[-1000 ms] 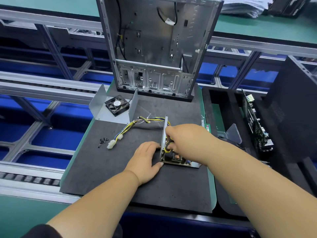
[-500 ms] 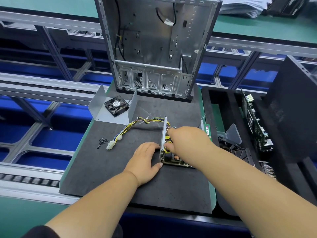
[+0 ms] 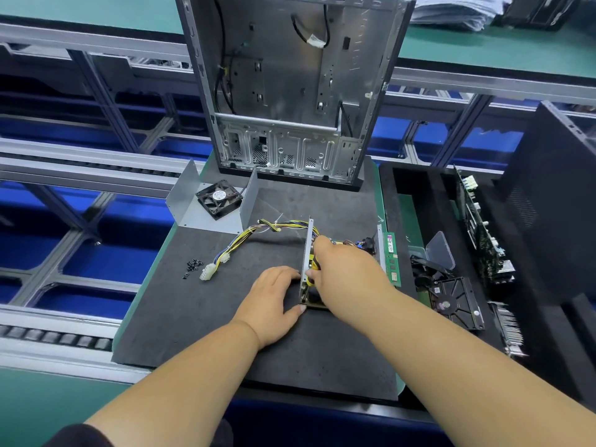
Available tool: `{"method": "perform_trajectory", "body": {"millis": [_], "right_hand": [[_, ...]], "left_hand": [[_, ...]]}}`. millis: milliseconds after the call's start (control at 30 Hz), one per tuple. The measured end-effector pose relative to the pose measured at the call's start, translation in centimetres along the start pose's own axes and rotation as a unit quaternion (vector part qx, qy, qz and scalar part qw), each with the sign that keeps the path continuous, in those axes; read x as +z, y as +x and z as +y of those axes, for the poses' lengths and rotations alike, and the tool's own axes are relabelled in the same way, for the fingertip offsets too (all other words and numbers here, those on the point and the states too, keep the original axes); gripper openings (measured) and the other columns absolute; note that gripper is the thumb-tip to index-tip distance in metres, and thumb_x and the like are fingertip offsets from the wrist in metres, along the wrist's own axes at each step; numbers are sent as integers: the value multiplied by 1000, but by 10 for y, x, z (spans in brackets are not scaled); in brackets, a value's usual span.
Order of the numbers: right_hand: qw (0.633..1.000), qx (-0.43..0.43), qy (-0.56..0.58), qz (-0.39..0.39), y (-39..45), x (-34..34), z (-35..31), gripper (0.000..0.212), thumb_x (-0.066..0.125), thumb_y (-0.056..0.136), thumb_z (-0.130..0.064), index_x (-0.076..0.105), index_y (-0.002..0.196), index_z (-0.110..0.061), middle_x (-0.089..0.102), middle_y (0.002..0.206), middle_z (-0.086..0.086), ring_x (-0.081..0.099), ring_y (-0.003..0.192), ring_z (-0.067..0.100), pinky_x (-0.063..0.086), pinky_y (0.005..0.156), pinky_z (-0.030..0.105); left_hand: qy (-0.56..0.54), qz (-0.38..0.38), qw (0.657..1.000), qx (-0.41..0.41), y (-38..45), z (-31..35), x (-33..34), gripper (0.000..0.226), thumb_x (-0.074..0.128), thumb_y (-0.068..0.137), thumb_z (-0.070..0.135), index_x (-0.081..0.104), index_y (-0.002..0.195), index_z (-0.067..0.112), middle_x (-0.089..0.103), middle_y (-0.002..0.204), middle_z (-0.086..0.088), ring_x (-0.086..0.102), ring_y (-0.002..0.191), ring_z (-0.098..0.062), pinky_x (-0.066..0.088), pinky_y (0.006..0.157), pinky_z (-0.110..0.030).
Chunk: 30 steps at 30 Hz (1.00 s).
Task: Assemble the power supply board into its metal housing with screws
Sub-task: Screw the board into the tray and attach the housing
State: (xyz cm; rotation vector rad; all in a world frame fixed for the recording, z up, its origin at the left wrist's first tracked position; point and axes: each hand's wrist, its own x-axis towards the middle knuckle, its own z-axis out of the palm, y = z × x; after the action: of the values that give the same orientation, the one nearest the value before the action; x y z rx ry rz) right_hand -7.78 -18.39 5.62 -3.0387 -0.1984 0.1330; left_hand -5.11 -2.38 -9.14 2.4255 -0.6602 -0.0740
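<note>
The power supply board (image 3: 311,300) lies in its open metal housing on the black mat, mostly hidden under my right hand. The housing's left wall (image 3: 309,250) stands upright. My left hand (image 3: 274,298) rests open against the outside of that wall, thumb at its near corner. My right hand (image 3: 345,269) reaches down inside the housing, fingers curled on the board's yellow and black parts. A yellow and black cable bundle (image 3: 258,230) runs left from the housing to a white plug (image 3: 208,272). Several black screws (image 3: 193,266) lie beside the plug.
A U-shaped metal cover (image 3: 185,195) with a black fan (image 3: 219,200) sits at the mat's back left. An open computer case (image 3: 290,91) stands behind. A green memory stick (image 3: 392,259) lies right of the housing; a hard drive (image 3: 458,301) and circuit boards fill the black tray (image 3: 419,188) beyond.
My right forearm has shifted a little to the left and now covers the board's near right corner. My left hand has stayed against the wall.
</note>
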Motion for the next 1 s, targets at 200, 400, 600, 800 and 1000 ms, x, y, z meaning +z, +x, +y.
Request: {"method": "perform_trajectory", "body": {"millis": [200, 400, 600, 800, 1000], "right_hand": [[998, 22, 52, 15, -1, 4, 0, 22, 55, 97, -28, 40, 106, -14, 54, 78, 0, 46, 69, 25, 34, 58, 32], [985, 34, 148, 79, -13, -11, 23, 22, 50, 96, -37, 36, 93, -20, 50, 75, -6, 51, 72, 27, 34, 57, 35], [961, 58, 199, 184, -16, -35, 38, 17, 55, 92, -33, 42, 87, -23, 54, 63, -5, 52, 58, 15, 29, 47, 29], [876, 159, 412, 195, -9, -38, 31, 14, 62, 80, -36, 51, 78, -28, 62, 70, -6, 59, 64, 16, 38, 51, 30], [729, 199, 653, 52, 21, -33, 10, 5, 56, 89, -8, 58, 85, -5, 72, 67, 3, 54, 54, 13, 41, 52, 25]], "left_hand": [[-1, -32, 999, -4, -1, 4, -5, 60, 66, 83, 40, 42, 137, 26, 41, 140, 11, 30, 134, -11, 27, 115, -32], [-12, -57, 997, -51, -11, 9, -34, 59, 65, 86, 29, 42, 141, 28, 41, 143, 12, 33, 135, -7, 27, 114, -24], [-3, 95, 983, -156, -39, -2, -69, 38, 63, 89, 21, 58, 126, 27, 58, 119, 14, 52, 112, -3, 38, 98, -18], [-93, 213, 928, -292, -39, -30, -98, 18, 66, 88, 20, 62, 100, 32, 61, 94, 9, 60, 84, -5, 48, 81, -22], [-80, 217, 915, -330, -33, -51, -111, 21, 67, 87, 16, 60, 90, 35, 61, 91, 10, 57, 81, -2, 47, 80, -26]]}}
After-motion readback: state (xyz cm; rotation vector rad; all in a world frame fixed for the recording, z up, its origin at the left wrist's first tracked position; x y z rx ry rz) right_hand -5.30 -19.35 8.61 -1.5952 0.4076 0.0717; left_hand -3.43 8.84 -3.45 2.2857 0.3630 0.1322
